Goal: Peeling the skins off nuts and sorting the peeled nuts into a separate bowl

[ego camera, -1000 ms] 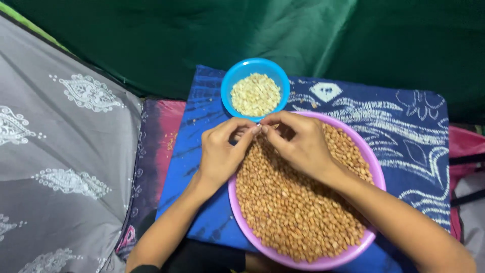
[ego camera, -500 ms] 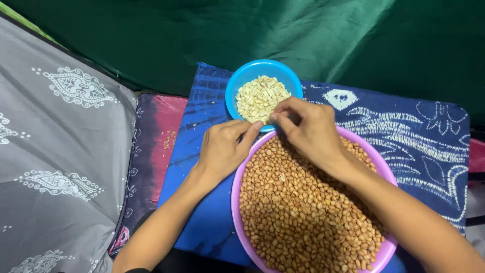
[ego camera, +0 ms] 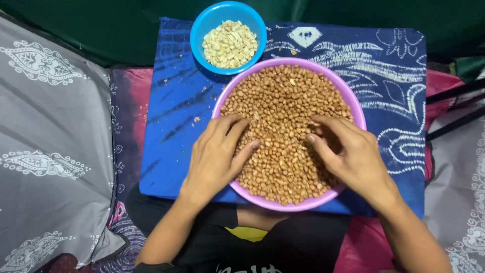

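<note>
Blue bowl (ego camera: 199, 38) sits touching the purple bowl (ego camera: 353, 108) rim at upper left, no gap between. Open blue cloth (ego camera: 172, 131) left of the purple bowl, and at upper right. Both hands, left hand (ego camera: 218, 156), right hand (ego camera: 348, 154), cover the bowl's lower half; upper half of peanuts (ego camera: 288, 96) open.

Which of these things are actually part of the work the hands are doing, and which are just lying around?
In use:
- left hand and right hand, both resting in the brown peanuts
- purple basin holding them
- blue bowl of pale skinned peanuts
- blue patterned cloth beneath both

Just lying about:
- grey patterned fabric
- green sheet
</note>
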